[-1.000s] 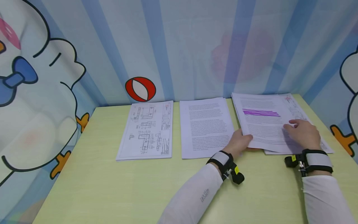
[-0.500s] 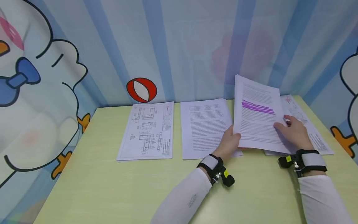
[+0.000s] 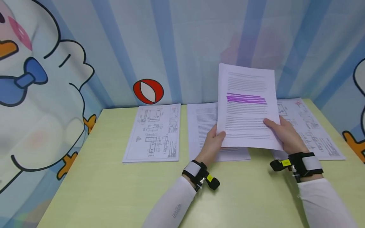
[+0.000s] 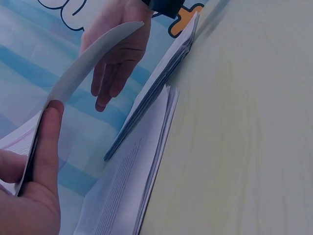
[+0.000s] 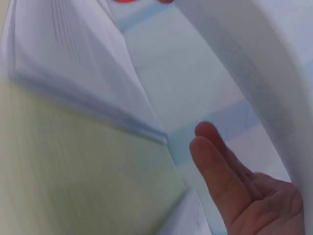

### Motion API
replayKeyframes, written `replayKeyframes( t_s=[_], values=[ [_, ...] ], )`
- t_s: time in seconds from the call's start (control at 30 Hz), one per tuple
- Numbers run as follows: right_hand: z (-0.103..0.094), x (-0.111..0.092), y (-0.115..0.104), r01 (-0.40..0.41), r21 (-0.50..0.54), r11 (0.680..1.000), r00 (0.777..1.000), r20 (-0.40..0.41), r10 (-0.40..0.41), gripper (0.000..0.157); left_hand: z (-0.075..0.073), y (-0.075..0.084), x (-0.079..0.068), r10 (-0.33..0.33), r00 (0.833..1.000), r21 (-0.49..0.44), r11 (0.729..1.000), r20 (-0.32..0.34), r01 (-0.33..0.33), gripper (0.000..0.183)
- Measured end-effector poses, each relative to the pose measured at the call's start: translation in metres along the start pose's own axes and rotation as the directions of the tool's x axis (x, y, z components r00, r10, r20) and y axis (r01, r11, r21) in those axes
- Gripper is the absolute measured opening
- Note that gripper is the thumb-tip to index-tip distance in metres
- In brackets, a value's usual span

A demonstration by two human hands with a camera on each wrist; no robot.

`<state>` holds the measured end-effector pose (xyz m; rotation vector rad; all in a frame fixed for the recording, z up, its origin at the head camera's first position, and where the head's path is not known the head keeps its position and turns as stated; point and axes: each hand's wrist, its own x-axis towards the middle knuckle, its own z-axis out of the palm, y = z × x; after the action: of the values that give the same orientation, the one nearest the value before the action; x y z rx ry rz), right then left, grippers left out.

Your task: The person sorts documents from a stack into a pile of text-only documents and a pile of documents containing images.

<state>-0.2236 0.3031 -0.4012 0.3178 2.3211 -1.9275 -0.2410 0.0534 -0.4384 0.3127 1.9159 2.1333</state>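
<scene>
A sheaf of printed paper (image 3: 248, 82) with purple marker lines is held up, tilted, above the table. My left hand (image 3: 209, 145) pinches its lower left edge, thumb in front; in the left wrist view, the fingers (image 4: 49, 147) lie behind the bent sheaf. At the lower right edge my right hand (image 3: 288, 136) holds it with the thumb on the front. The right wrist view shows that hand's fingers (image 5: 220, 181) extended behind the paper. A text-printed stack (image 3: 201, 126) lies below and behind the sheaf, partly hidden by it.
A stack of technical drawings (image 3: 155, 133) lies on the left of the pale yellow table (image 3: 114, 196). More drawings (image 3: 313, 136) lie at the right, partly covered by the right hand and sheaf. A striped curtain (image 3: 194, 47) hangs along the table's back edge.
Both hands have lifted the marked sheaf off the right-hand drawings and carried it left and up. It now partly overlaps the middle stack in the head view.
</scene>
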Motion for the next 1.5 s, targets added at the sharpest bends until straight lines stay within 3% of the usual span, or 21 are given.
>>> replayKeyframes(
  t_s=[0.13,0.37,0.6,0.77,0.97,1.17,1.3,1.5],
  values=[
    [0.017,-0.007,-0.008,0.002,0.069,0.998,0.998,0.059,-0.006,0.071,-0.021,0.003,-0.007,0.018,1.000,-0.006,1.000,-0.005,-0.018,0.039],
    [0.050,-0.009,-0.010,0.062,-0.035,0.997,0.994,0.090,-0.059,0.058,-0.058,0.008,-0.023,-0.025,0.999,0.120,0.992,-0.028,0.028,0.036],
    [0.070,0.001,0.002,0.022,-0.156,0.988,1.000,0.021,-0.019,0.057,-0.090,0.014,-0.028,-0.165,0.986,0.343,0.924,-0.035,0.167,0.038],
    [0.077,0.009,0.011,0.016,-0.172,0.985,1.000,0.007,-0.015,0.056,-0.107,0.017,-0.034,-0.220,0.975,0.392,0.897,-0.003,0.204,0.041],
    [0.079,0.011,0.014,0.022,-0.195,0.980,0.999,0.051,-0.012,0.052,-0.116,0.015,-0.036,-0.277,0.961,0.405,0.879,0.002,0.253,0.055],
    [0.080,0.012,0.015,0.028,-0.294,0.955,0.999,0.034,-0.018,0.055,-0.119,0.017,-0.037,-0.332,0.943,0.416,0.855,-0.020,0.310,0.062],
    [0.077,0.012,0.016,0.052,-0.364,0.930,0.999,0.026,-0.046,0.058,-0.120,0.020,-0.038,-0.340,0.939,0.442,0.837,-0.045,0.324,0.065],
    [0.072,0.009,0.015,0.078,-0.467,0.881,0.997,0.028,-0.073,0.052,-0.121,0.018,-0.038,-0.308,0.950,0.488,0.821,-0.060,0.297,0.066]
  ],
)
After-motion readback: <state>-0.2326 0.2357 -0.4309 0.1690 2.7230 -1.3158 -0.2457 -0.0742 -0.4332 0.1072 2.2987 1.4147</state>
